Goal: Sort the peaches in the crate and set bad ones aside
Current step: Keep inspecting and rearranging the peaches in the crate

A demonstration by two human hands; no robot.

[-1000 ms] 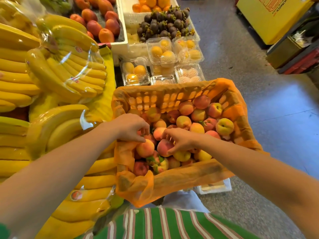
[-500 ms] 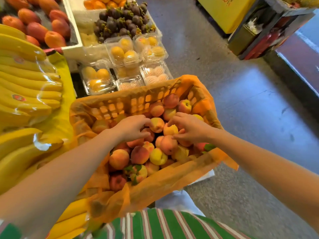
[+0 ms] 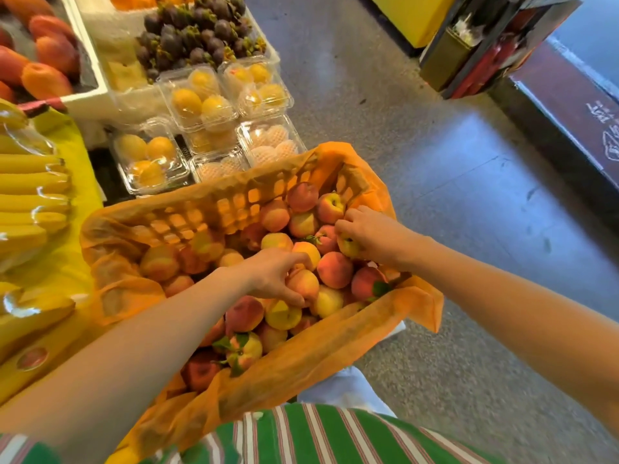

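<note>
Both hands have shifted rightward in the crate (image 3: 214, 209): left hand (image 3: 278, 274) pinching a blushed peach (image 3: 303, 284), right hand (image 3: 371, 236) cupping a yellow peach (image 3: 346, 246), apparently to check them.

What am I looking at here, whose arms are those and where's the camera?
There is no machine: a person wears a camera on the head, looking down at their own bare arms. The left hand grips a peach in the middle of an orange-lined crate full of peaches. The right hand closes around a yellowish peach near the crate's far right corner. Around it lie bananas, clear boxes of yellow fruit and dark mangosteens.
</note>
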